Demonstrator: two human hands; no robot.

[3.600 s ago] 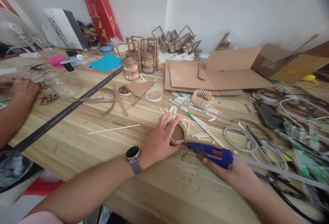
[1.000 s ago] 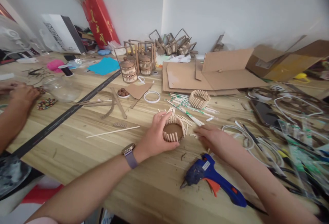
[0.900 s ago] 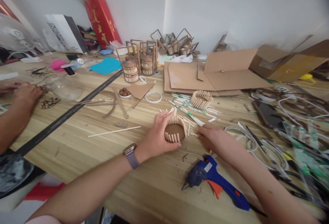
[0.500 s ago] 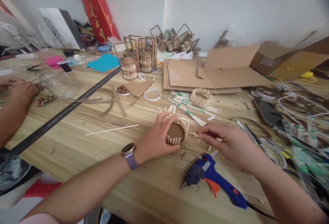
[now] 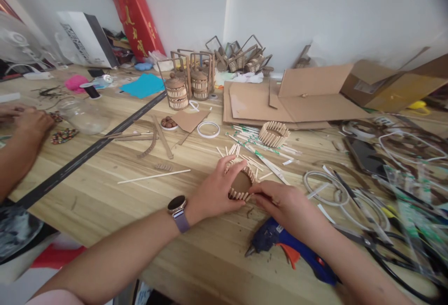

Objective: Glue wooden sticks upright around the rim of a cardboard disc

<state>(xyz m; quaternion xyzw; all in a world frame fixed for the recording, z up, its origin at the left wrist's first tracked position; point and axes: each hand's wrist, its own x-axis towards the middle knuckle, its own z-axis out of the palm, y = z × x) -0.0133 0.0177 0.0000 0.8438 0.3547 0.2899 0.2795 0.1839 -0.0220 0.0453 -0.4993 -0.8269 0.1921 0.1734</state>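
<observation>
My left hand is wrapped round the left side of a small round basket, which has a brown base and a ring of short upright wooden sticks. At the basket's right rim, my right hand is closed in a pinch; its fingertips hide most of what they hold, probably a short wooden stick. Loose short sticks lie just behind the basket. Under my right forearm rests a blue hot glue gun, its nozzle pointing left. A second stick ring stands farther back.
Flat cardboard lies at the back, beside finished lidded baskets. Scissors, cables and a phone crowd the right. Another person's hand is at the far left, near a glass jar.
My right hand has moved left, from beside the basket to its right rim, and its forearm now covers part of the glue gun. My left hand stays on the basket.
</observation>
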